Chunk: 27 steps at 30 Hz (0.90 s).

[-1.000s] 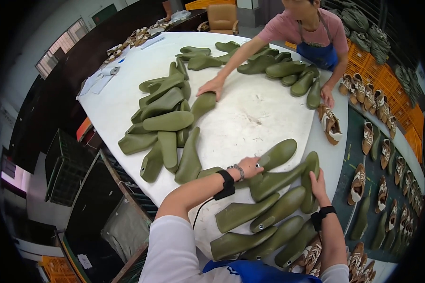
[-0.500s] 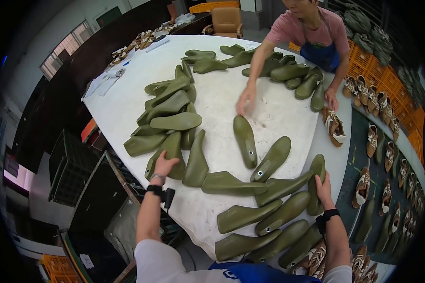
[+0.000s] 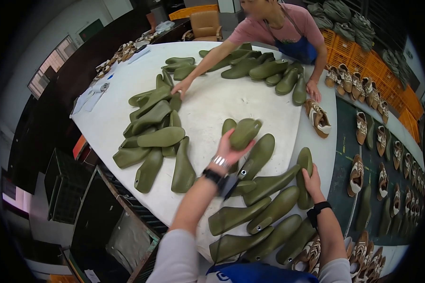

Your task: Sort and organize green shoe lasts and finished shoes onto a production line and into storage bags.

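Observation:
In my left hand [image 3: 230, 150] is an olive-green shoe last [image 3: 246, 133], raised over the middle of the white-covered table [image 3: 208, 111]. Beneath that hand, another last [image 3: 228, 125] is partly hidden. My right hand [image 3: 312, 183] grips the side of a last [image 3: 305, 165] near the table's right side. Between my arms lie several more lasts [image 3: 273, 210] in slanted rows, some with a round metal-rimmed hole. To the left there is a loose pile of lasts [image 3: 161, 137].
Across the table, a co-worker's hand [image 3: 182, 88] reaches into the left pile. More lasts [image 3: 269, 70] lie at the far side. A brown-and-white shoe [image 3: 318, 118] sits at the right edge, beside a green surface [image 3: 344, 141] holding rows of shoes. Dark crates [image 3: 73, 188] stand at left.
My left hand has moved right from the left pile and now holds a shoe last up. The co-worker's hand has swung from the table's middle to the left pile. My right hand stays on its last.

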Each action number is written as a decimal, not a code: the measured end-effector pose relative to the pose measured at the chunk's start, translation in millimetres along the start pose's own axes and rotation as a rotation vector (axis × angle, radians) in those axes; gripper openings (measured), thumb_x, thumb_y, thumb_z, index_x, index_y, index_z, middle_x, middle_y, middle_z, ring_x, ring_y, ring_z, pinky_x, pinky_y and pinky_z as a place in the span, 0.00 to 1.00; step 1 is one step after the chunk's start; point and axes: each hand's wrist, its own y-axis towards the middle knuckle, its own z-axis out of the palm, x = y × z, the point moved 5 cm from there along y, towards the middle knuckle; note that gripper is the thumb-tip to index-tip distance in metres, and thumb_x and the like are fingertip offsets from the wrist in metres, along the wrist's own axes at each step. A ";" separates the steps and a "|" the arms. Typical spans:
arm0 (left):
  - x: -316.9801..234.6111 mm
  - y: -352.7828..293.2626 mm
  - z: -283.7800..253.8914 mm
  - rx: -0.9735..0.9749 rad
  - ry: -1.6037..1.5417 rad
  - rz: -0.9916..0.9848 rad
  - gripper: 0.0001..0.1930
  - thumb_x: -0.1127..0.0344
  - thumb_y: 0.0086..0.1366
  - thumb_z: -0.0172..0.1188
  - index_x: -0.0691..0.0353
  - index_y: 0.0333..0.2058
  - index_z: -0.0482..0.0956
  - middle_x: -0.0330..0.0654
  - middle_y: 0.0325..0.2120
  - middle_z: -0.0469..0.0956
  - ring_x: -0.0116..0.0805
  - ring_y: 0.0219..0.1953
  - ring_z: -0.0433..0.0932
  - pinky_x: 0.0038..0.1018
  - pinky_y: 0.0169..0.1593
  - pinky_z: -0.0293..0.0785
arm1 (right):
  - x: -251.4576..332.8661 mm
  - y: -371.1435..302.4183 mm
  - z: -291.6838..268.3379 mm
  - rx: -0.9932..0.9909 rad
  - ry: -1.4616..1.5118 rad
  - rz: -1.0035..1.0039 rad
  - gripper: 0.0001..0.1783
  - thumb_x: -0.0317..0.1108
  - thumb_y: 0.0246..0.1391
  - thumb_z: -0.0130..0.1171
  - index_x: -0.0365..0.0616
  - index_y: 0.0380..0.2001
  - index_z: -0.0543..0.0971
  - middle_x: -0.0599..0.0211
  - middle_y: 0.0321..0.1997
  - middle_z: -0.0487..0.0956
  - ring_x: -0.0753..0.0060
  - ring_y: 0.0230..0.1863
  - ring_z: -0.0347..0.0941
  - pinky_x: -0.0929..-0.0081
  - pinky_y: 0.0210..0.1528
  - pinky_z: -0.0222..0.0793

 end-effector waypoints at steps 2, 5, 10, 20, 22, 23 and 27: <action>-22.6 55.2 -19.2 -0.067 0.042 0.168 0.20 0.66 0.61 0.42 0.67 0.51 0.60 0.53 0.51 0.62 0.51 0.53 0.61 0.43 0.55 0.61 | 3.3 -0.3 9.9 -0.010 0.028 -0.081 0.29 0.44 0.49 0.54 0.40 0.51 0.62 0.47 0.46 0.71 0.49 0.47 0.67 0.65 0.48 0.63; -48.5 74.1 -20.9 -0.181 0.331 0.221 0.19 0.72 0.59 0.41 0.67 0.51 0.60 0.51 0.48 0.65 0.49 0.50 0.65 0.41 0.53 0.63 | 8.2 -4.4 9.5 -0.018 0.017 -0.063 0.28 0.43 0.50 0.54 0.40 0.51 0.62 0.47 0.45 0.71 0.49 0.46 0.68 0.65 0.47 0.63; -110.9 21.2 -67.7 -0.423 1.795 0.512 0.33 0.57 0.52 0.57 0.67 0.53 0.59 0.55 0.47 0.68 0.43 0.49 0.68 0.31 0.52 0.64 | 4.6 -1.2 1.7 -0.033 -0.011 -0.038 0.28 0.43 0.50 0.53 0.41 0.51 0.62 0.47 0.44 0.71 0.49 0.46 0.68 0.64 0.47 0.63; -5.4 16.1 -88.6 -0.131 2.014 0.130 0.42 0.67 0.46 0.55 0.51 0.60 0.44 0.61 0.51 0.60 0.53 0.51 0.64 0.33 0.52 0.63 | 2.6 3.2 0.8 0.013 0.027 -0.067 0.29 0.43 0.50 0.53 0.40 0.52 0.61 0.48 0.46 0.71 0.51 0.48 0.67 0.66 0.48 0.63; 12.0 6.8 -77.5 -0.067 2.173 0.092 0.42 0.68 0.46 0.55 0.51 0.60 0.45 0.61 0.53 0.57 0.53 0.52 0.63 0.34 0.53 0.63 | -2.3 5.9 1.0 0.040 0.066 -0.045 0.29 0.43 0.51 0.53 0.40 0.52 0.60 0.48 0.46 0.71 0.52 0.48 0.67 0.66 0.48 0.63; 21.0 -0.3 -66.5 -0.099 2.238 0.042 0.42 0.68 0.46 0.55 0.51 0.60 0.45 0.61 0.53 0.56 0.53 0.53 0.62 0.34 0.53 0.62 | -8.2 6.5 -0.4 0.062 0.100 -0.017 0.28 0.43 0.51 0.52 0.40 0.52 0.60 0.48 0.46 0.70 0.53 0.48 0.67 0.66 0.48 0.63; 0.1 -16.6 -69.9 0.171 2.134 -0.132 0.43 0.58 0.51 0.58 0.59 0.61 0.42 0.60 0.56 0.54 0.48 0.58 0.56 0.29 0.59 0.54 | -9.7 9.7 5.0 0.077 0.079 -0.049 0.28 0.42 0.52 0.51 0.41 0.53 0.59 0.48 0.46 0.71 0.53 0.48 0.68 0.67 0.48 0.63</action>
